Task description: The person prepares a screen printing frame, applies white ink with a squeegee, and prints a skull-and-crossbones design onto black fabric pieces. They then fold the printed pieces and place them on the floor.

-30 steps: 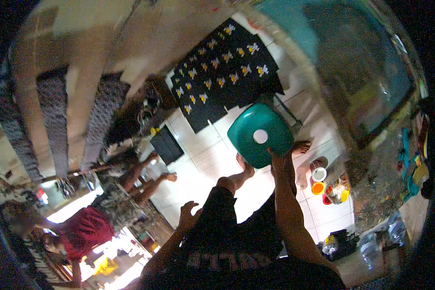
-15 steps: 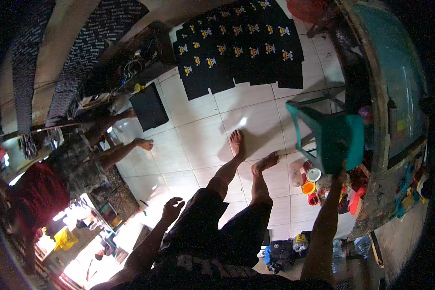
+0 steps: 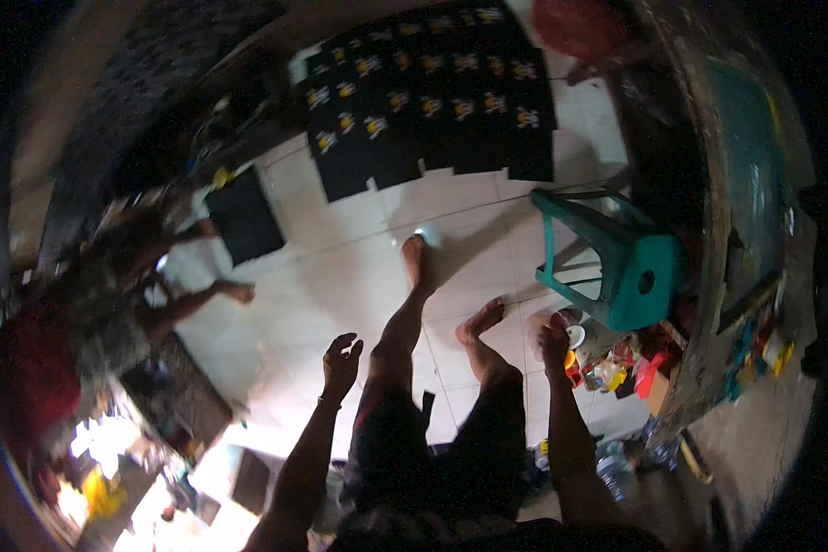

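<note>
The head view puts the white tub (image 3: pixel 576 337) on the floor right of the person's feet, just beside the right hand (image 3: pixel 552 345), at its right. The tub shows a round rim and no clear long axis. The right hand is far the nearer; it is dark and blurred, so whether it grips or touches anything cannot be told. Just beyond, up and to the right, lies the green stool (image 3: pixel 651 258), its long axis slanting from legs at upper left to seat at lower right; whether it stands or is tipped is unclear. Small packets (image 3: pixel 607 373) crowd below the tub. The left hand (image 3: pixel 341 368) hangs well apart to the left, fingers loosely curled and spread, holding nothing. Farther off, black printed sheets (image 3: pixel 432 143) cover the tiles beyond the feet.
</note>
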Demonstrator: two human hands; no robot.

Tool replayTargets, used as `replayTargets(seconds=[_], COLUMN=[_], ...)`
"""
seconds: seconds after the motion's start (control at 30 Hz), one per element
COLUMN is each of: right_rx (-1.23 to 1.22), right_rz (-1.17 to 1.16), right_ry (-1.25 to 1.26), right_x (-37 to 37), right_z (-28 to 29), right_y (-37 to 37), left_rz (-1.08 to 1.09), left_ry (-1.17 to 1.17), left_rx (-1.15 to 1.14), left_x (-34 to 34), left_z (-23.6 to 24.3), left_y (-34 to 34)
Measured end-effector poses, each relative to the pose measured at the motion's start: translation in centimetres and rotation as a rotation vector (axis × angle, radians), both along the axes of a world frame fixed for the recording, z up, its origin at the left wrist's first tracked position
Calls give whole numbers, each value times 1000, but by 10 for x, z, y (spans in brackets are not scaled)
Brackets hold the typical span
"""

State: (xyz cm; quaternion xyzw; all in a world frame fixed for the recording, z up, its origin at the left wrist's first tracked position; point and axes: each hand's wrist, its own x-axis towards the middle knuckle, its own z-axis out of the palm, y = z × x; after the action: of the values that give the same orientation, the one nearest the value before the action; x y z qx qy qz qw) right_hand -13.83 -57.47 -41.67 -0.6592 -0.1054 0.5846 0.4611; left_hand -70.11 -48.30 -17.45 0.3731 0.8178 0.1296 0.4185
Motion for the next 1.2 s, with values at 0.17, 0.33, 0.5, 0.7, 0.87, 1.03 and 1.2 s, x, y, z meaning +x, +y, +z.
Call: replayTargets(seconds=[0.17, 0.33, 0.5, 0.7, 0.87, 1.03, 1.2], right_rx=[46, -228, 46, -184, -216, 214, 186], right_rz=[972, 955, 652, 560, 725, 316, 353], right_ry=[-1067, -886, -1219, -1296, -1140, -955, -1013], right_x=[-77, -66, -42, -9, -1, -7, 20], right_z=[-48, -146, -229, -288, -293, -295, -290], right_y=[204, 410, 523, 556, 548, 575, 666], left_rz=[-327, -742, -906, -1039, -1190, -1152, -1159], left_ry=[102, 235, 141, 228, 420, 386, 370], left_rx=[48, 304, 360, 649, 487, 522, 489], left_x=[-15, 40, 152, 244, 255, 256, 254], left_z=[-192, -359, -445, -512, -537, -536, -532], left_y=[125, 256, 368, 439, 449, 449, 451])
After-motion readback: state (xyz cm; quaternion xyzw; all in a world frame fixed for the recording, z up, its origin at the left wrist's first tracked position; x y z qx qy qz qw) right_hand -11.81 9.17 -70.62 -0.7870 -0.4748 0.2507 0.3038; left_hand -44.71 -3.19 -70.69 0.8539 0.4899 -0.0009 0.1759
